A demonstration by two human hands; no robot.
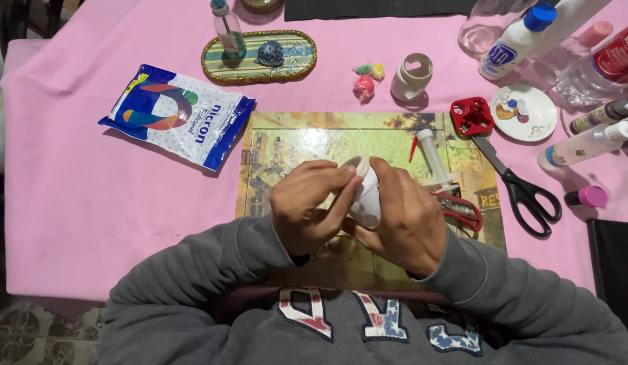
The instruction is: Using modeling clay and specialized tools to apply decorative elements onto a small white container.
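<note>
My left hand [307,206] and my right hand [405,216] meet over a yellowish picture mat [287,145] on the pink tablecloth. Between them they grip a small white rounded container [366,195], tilted, with its lid end toward the left fingers. The fingers cover most of it. Just right of my right hand lie a clear plastic syringe [433,159] and a red-handled cutter [462,208].
Black scissors [523,186], a red sharpener-like piece [471,115], a small white paint plate [524,111] and several bottles [516,40] crowd the right. A blue and white bag [175,115] lies left. A glittered oval tray [260,57], coloured clay balls [364,81] and a white cup [412,76] sit behind.
</note>
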